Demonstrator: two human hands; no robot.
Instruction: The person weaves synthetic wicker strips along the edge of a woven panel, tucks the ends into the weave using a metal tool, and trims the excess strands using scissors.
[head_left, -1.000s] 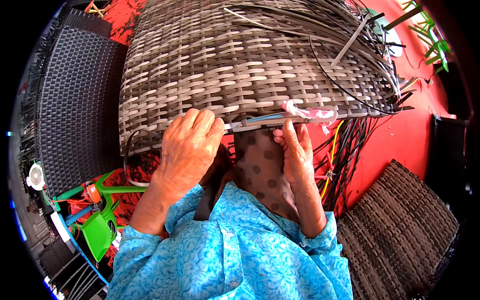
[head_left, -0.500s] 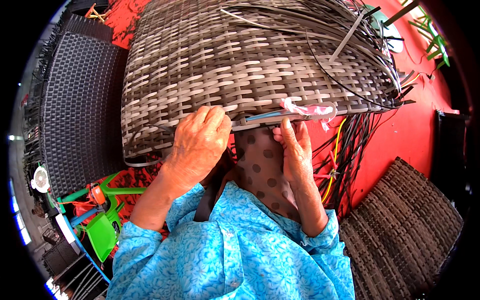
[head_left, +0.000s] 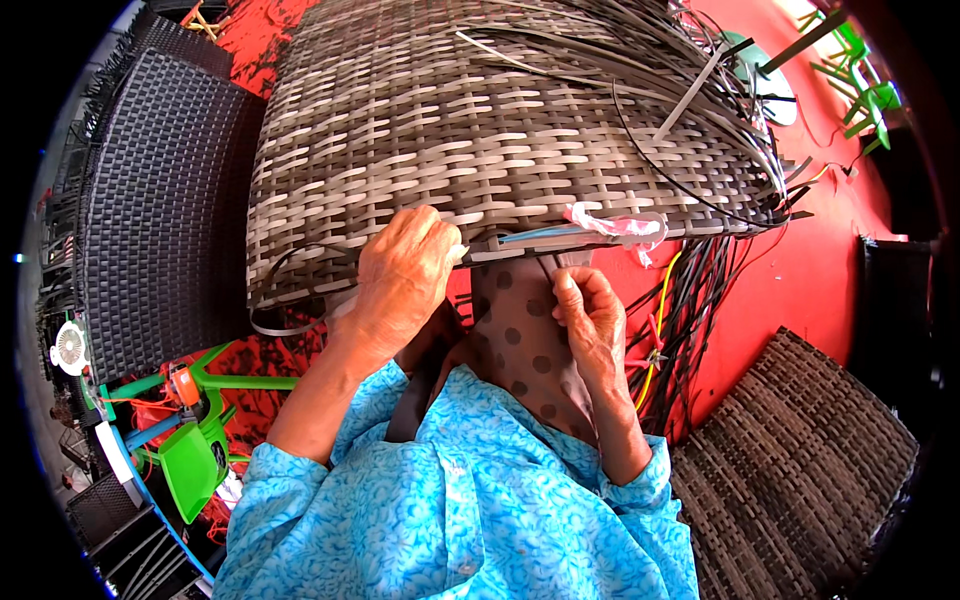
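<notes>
- The brown-grey woven panel (head_left: 400, 150) lies straight ahead of the 2 hands, its near edge running left to right across the person's front.
- The left hand (head_left: 405, 270) is nearer: its fingers curl closed against that edge, though what they grip, if anything, is hidden.
- The right hand (head_left: 592, 310) sits just below the edge, apart from it, thumb and forefinger pinched narrow on 1 thin dark strip (head_left: 549, 268) that reaches up toward the panel.
- Between the hands and slightly beyond them, a pink-and-white wrapping (head_left: 620, 226) lies along the edge, nearer the right.
</notes>
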